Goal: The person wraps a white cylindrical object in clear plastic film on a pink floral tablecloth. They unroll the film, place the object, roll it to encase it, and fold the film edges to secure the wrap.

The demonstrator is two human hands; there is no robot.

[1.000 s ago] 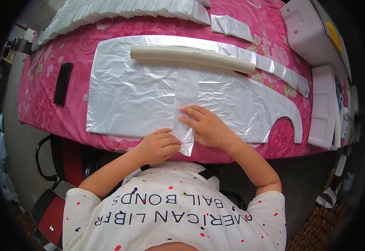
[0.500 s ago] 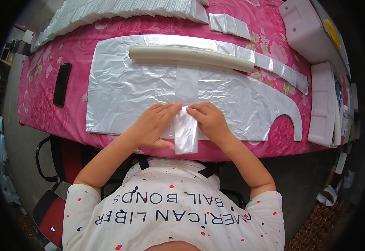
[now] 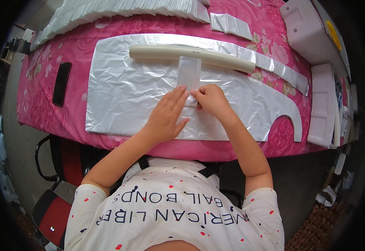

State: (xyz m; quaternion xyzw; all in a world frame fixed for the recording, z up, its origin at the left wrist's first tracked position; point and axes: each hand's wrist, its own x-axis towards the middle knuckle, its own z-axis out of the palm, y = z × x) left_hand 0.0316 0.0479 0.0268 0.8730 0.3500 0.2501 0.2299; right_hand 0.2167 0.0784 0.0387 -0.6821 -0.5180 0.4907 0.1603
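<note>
Left hand lies flat, fingers spread, on the foil sheet. Right hand w/ fingers curled pinches a clear strip (lying on foil, far end at the tube). Foil stack at table's far edge.

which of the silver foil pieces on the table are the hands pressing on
The small foil strip lying on the big foil sheet, its far end at the white tube. The folded piece and the stack lie untouched.
</note>
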